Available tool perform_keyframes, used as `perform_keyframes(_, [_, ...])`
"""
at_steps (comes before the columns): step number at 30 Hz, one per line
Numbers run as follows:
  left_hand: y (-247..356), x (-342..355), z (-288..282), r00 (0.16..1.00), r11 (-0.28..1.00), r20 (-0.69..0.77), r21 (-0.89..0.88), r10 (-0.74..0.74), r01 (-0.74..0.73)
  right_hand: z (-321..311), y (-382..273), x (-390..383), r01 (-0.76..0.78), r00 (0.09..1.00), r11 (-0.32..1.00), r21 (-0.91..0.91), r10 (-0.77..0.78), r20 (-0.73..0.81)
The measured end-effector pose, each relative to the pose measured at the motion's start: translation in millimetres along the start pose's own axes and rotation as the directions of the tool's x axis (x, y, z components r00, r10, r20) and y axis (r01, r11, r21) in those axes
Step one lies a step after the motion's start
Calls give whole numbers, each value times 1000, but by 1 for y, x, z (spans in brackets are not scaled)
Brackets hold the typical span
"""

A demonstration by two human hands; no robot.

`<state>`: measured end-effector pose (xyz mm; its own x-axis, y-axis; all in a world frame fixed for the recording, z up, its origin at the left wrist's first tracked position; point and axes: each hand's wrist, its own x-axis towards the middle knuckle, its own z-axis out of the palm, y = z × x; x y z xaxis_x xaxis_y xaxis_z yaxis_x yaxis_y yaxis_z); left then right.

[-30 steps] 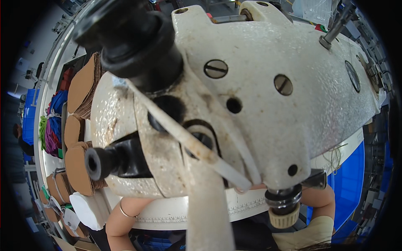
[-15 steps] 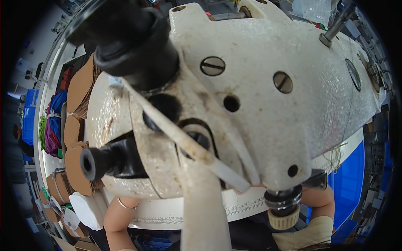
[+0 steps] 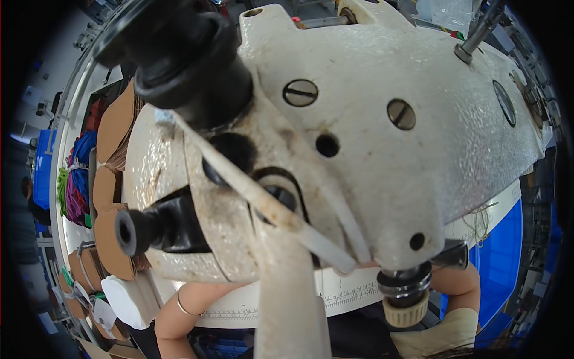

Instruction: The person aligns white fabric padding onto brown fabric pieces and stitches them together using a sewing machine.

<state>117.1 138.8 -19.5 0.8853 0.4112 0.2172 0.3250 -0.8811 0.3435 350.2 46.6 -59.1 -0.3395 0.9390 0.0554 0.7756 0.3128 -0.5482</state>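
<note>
A cream, stained sewing machine head fills most of the view, with black knobs, slotted screws, white strips and a knurled dial at the lower right. My left forearm, with a thin bangle, reaches in from the bottom left and goes behind the machine. My right forearm goes behind it at the lower right. Both hands are hidden by the machine, so their fingers and anything they hold are out of sight. A white bed with a printed ruler shows between the forearms.
Stacks of brown shaped sheets and white sheets line the left side, beside coloured bundled cords and a blue bin. A larger blue bin is on the right, near loose threads. Metal racks fill the background.
The machine head appears a little further up and left than a second ago, slightly shifting the view. My left forearm has moved slightly right since half a second ago.
</note>
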Motion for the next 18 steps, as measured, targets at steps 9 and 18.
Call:
perform_keyframes(9, [-16, -4, -6, 994, 995, 66, -63, 87, -83, -6, -1, -1, 210, 975, 976, 64, -203, -94])
perform_keyframes(18, [-27, -6, -6, 989, 987, 97, -128, 114, -101, -4, -2, 1, 147, 987, 985, -89, -152, -45])
